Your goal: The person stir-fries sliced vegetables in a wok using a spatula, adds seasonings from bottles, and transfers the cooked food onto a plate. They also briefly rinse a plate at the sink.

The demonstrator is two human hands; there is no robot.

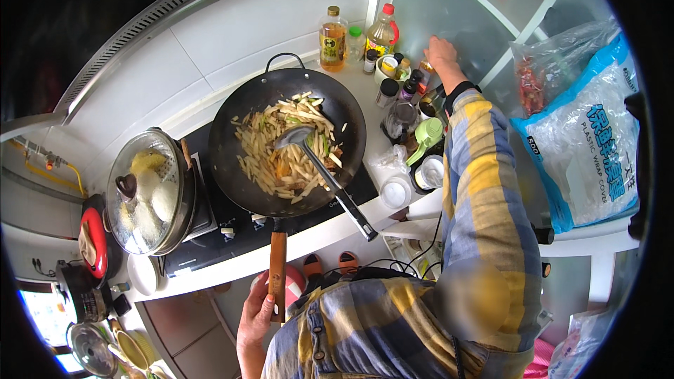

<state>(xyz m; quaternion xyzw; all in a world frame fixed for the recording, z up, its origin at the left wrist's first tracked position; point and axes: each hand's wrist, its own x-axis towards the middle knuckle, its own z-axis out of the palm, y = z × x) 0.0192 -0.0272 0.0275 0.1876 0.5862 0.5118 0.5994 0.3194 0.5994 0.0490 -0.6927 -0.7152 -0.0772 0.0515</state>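
Note:
My left hand (256, 309) grips the wooden handle (278, 273) of a black wok (221, 168) on the stove. In the wok lie pale, stick-cut vegetable pieces (263, 168) with some green bits. A metal spatula (316, 160) rests in them, its black handle over the wok's rim. My right hand (441, 52) reaches to the far right corner, above a small bottle with reddish-brown contents (425, 75); its fingertips are partly hidden, and I cannot tell whether it touches anything. Seasoning jars, a bottle of amber liquid (333, 42) and a red-capped oil bottle (383, 31) stand nearby.
A glass-lidded pot (145, 189) with pale food inside sits on the left burner. A light green container (429, 131) and clear tubs (395, 192) stand right of the wok. A plastic wrap bag (584, 142) is at the far right. The range hood overhangs the upper left.

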